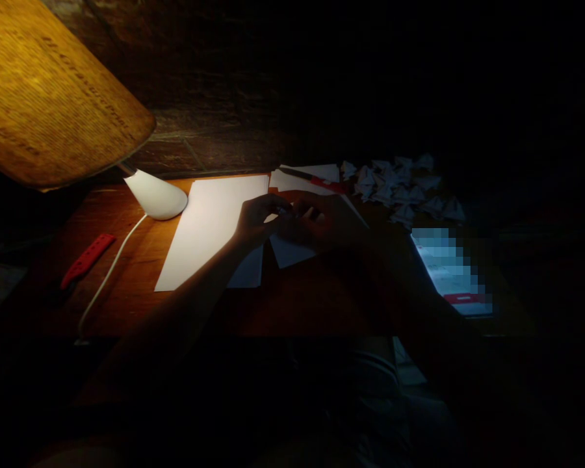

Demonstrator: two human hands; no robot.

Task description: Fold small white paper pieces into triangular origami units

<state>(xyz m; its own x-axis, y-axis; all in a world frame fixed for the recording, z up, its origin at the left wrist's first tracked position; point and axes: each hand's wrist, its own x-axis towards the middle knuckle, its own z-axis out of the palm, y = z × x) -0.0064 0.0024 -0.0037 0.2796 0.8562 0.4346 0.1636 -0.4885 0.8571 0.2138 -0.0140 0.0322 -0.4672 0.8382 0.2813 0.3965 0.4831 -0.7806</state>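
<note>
Above the sheets of paper, my left hand point(254, 223) and my right hand point(324, 221) meet with fingers bent and pinched together. A small pale piece of paper point(283, 210) shows between the fingertips; most of it is hidden by them and by deep shadow. Under and left of my left hand lies a stack of white paper point(219, 214). Beneath my right hand are more white sheets point(291, 252), partly covered. A knife point(316, 180) with a red handle and dark blade rests on the sheets just behind the hands.
Several small folded paper pieces point(387, 185) are heaped at the back right. A lit phone or tablet point(448, 273) lies at the right edge of the wooden table point(127, 260). At left stand a lamp point(158, 197), its white cord point(110, 276) and a red holed handle point(88, 260).
</note>
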